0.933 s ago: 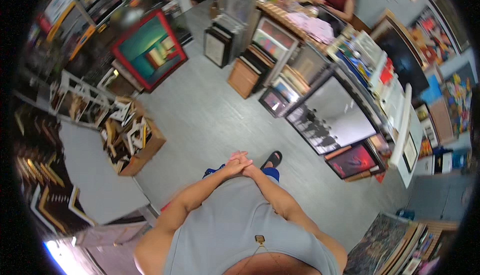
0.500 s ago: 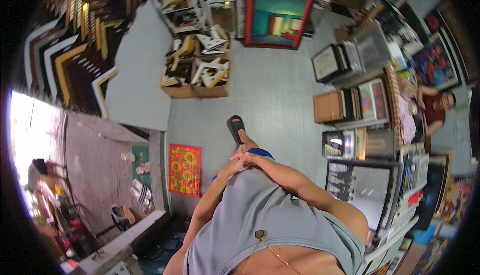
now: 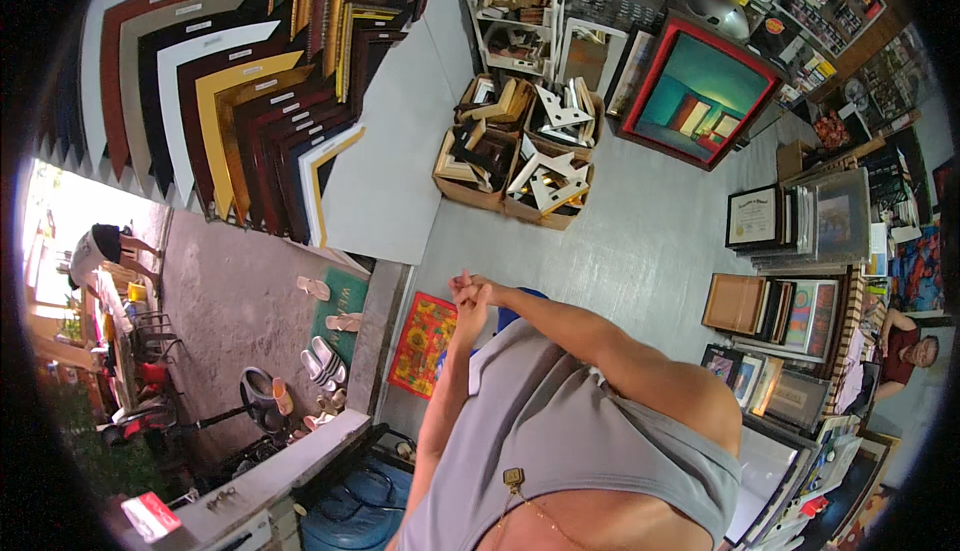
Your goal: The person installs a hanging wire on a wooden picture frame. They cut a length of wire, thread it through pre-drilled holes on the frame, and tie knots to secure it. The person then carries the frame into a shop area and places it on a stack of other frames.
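Observation:
My two hands are clasped in front of my grey sleeveless top (image 3: 560, 381), fingers folded together. My left hand (image 3: 471, 309) comes up from the lower left, and my right hand (image 3: 484, 289) crosses to it from the right. Both are closed on each other, and no object shows in them. Some fingers are hidden where the hands overlap. Just beyond and below them lies a red floor mat with yellow sunflowers (image 3: 420, 346), partly covered by my left forearm.
Cardboard boxes of frame corner samples (image 3: 475, 191) stand ahead. Corner samples (image 3: 230, 81) cover the left wall above a doorway with a green mat (image 3: 345, 321). A red-framed picture (image 3: 700, 91) leans ahead right. Stacked frames (image 3: 760, 306) line the right, near a person (image 3: 905, 351).
My view has swung to the left, so the wall samples and doorway show more fully. My hands stay clasped and now sit higher over the sunflower mat. My foot has dropped out of sight.

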`<state>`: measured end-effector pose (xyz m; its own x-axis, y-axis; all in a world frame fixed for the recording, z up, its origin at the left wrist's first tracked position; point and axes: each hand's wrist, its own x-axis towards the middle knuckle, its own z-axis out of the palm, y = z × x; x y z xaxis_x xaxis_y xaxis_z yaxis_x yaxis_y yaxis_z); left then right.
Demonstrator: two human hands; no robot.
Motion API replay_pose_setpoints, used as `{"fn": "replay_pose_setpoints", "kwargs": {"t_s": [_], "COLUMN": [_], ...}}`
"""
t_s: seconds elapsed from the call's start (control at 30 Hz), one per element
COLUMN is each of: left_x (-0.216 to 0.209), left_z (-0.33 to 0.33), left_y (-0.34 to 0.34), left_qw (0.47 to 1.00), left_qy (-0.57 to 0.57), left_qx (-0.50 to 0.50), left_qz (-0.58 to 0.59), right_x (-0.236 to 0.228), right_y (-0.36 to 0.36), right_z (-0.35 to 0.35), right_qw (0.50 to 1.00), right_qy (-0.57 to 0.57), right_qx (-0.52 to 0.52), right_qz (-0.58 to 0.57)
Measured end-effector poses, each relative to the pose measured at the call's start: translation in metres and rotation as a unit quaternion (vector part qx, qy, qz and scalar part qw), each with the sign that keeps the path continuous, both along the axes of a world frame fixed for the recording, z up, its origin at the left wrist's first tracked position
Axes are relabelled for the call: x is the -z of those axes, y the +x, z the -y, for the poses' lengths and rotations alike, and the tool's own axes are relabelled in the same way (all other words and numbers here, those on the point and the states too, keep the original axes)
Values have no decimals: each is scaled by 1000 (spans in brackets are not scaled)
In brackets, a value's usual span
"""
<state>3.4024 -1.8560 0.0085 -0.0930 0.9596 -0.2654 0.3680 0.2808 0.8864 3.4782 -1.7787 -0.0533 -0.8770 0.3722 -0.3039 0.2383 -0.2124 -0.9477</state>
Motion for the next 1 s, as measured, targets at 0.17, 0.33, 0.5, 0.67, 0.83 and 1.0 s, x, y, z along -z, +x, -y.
{"fn": "replay_pose_setpoints", "kwargs": {"t_s": [0.17,0.33,0.5,0.67,0.83,1.0], "left_x": [103,87,73,48,18,15], "left_z": [54,108,55,-14,-28,-14], "left_y": [-84,-177,-224,-178,-119,-42], "left_qw": [990,959,939,918,899,855], "left_qy": [-72,-258,-294,-246,-233,-306], "left_qx": [-58,52,163,304,356,399], "left_qz": [109,101,79,68,102,129], "right_x": [-5,11,-6,-16,-25,-13], "right_y": [-91,-133,-136,-109,-69,17], "right_z": [-4,46,68,84,83,84], "right_qw": [999,993,966,927,923,910], "right_qy": [11,-53,-63,-55,-43,-39], "right_qx": [-31,98,244,366,378,409], "right_qz": [19,47,64,61,56,57]}}
